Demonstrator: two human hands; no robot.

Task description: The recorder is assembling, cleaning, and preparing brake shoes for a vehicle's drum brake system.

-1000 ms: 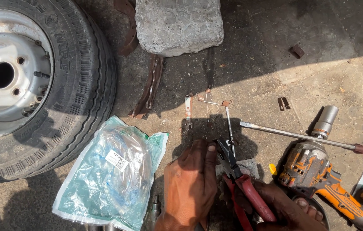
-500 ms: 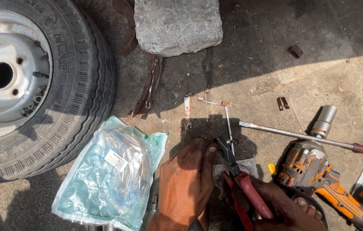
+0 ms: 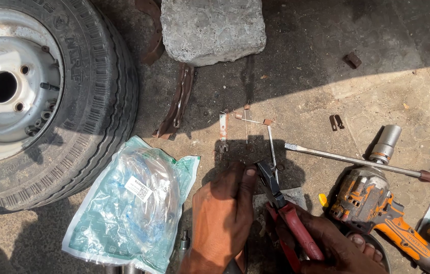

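My right hand grips red-handled pliers at the lower middle; their dark jaws point up toward a thin metal rod lying on the ground. My left hand sits just left of the jaws, fingers curled down onto a small dark part that I cannot make out, thumb tip touching the pliers' head. A grey flat piece lies under the pliers. Small springs and clips lie just beyond the rod.
A tyre on a white steel wheel fills the left. A clear plastic bag lies left of my hands. A concrete block is at top centre, a rusty curved brake shoe below it. An orange impact driver, long screwdriver and socket lie right.
Both hands and the pliers have stayed nearly in place; the left fingers shifted slightly by the jaws.
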